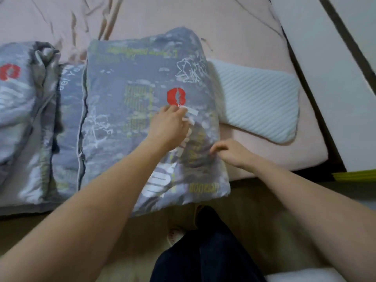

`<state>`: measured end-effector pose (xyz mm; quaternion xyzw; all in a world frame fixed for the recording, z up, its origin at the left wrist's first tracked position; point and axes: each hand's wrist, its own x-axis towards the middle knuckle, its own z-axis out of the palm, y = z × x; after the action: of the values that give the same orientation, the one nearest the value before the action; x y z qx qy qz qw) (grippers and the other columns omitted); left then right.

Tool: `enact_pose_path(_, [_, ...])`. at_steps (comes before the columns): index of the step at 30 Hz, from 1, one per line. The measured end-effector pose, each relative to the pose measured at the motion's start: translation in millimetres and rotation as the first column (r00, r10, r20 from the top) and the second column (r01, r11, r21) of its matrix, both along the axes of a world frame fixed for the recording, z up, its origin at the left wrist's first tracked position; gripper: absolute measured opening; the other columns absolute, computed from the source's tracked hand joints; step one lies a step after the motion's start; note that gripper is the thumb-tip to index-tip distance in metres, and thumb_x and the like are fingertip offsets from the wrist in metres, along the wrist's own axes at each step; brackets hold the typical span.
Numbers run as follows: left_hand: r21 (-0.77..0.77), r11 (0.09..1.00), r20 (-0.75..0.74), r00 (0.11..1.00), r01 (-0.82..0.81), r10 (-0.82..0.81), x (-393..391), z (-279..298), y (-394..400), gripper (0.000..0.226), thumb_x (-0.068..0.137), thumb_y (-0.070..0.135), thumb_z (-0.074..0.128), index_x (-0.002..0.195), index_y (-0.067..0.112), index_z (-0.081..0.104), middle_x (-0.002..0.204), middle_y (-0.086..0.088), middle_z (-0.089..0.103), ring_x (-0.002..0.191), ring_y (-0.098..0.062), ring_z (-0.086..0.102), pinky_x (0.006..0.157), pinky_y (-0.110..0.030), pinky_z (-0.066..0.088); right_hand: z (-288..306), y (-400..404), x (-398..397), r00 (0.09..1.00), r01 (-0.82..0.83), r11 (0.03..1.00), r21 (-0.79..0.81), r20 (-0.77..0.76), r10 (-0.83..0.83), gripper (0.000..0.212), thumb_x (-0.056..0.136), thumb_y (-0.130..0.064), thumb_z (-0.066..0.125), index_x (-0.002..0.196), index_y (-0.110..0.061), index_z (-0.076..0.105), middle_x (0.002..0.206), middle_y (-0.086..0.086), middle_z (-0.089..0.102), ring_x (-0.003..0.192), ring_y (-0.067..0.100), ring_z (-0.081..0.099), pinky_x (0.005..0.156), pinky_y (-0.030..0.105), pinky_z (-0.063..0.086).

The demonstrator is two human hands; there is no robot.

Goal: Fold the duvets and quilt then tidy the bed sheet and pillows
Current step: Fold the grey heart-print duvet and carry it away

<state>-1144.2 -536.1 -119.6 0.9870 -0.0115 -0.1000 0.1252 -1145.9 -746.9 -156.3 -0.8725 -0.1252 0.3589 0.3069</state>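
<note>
Folded duvet: I am watching a grey printed folded duvet [142,110] lying at centre frame on the pink bed sheet [234,23], its long axis running from the lower edge of the mattress toward the top of the frame, its near end overhanging the mattress edge.
Second duvet: another grey printed bundle [26,119] is sitting at the left of the frame, just beside the first, also lying lengthwise up the frame.
Pillow: a white ribbed pillow [258,100] is lying at right of centre, its left end tucked against the folded duvet.
Left hand: my left hand [168,125] is resting on top of the folded duvet just below the red print, fingers loosely bent and gripping nothing that I can see.
Right hand: my right hand [234,151] is sitting at the duvet's right edge with fingers curled; I cannot tell whether it is pinching the fabric.
Floor: dark trousers [203,257] are showing at lower centre.
</note>
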Motion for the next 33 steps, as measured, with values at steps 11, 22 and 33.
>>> enact_pose_path(11, [0.07, 0.969, -0.375, 0.894, -0.238, 0.247, 85.8, -57.2, 38.7, 0.092, 0.078, 0.086, 0.023, 0.15, 0.04, -0.013, 0.158, 0.005, -0.023, 0.144, -0.04, -0.016, 0.106, -0.073, -0.001, -93.5, 47.9, 105.0, 0.649, 0.736, 0.67, 0.094, -0.378, -0.66, 0.127, 0.028, -0.066, 0.09, 0.134, -0.012, 0.045, 0.128, -0.001, 0.06, 0.109, 0.014, 0.063, 0.097, 0.035, 0.05])
enact_pose_path(22, [0.091, 0.97, -0.513, 0.824, -0.225, 0.239, 128.9, -62.4, 71.1, 0.098, 0.079, 0.081, 0.038, 0.151, 0.037, -0.013, 0.16, 0.004, -0.017, 0.146, -0.039, -0.007, 0.113, -0.064, 0.006, -77.1, 85.3, 129.2, 0.601, 0.79, 0.585, 0.181, -0.412, -0.685, 0.066, 0.043, -0.033, 0.093, 0.099, -0.007, 0.072, 0.095, 0.004, 0.074, 0.085, 0.015, 0.071, 0.074, 0.032, 0.059])
enact_pose_path(33, [-0.243, 0.788, -0.318, 0.814, -0.566, 0.487, 63.5, 93.7, 144.6, 0.074, 0.093, 0.064, 0.032, 0.15, 0.018, 0.022, 0.146, -0.018, 0.04, 0.133, -0.039, 0.038, 0.111, -0.05, 0.028, 124.0, 217.6, 134.9, 0.848, 0.524, 0.789, 0.319, -0.109, -0.519, 0.038, 0.062, -0.032, 0.087, 0.082, -0.005, 0.07, 0.085, 0.009, 0.07, 0.078, 0.018, 0.067, 0.068, 0.035, 0.053])
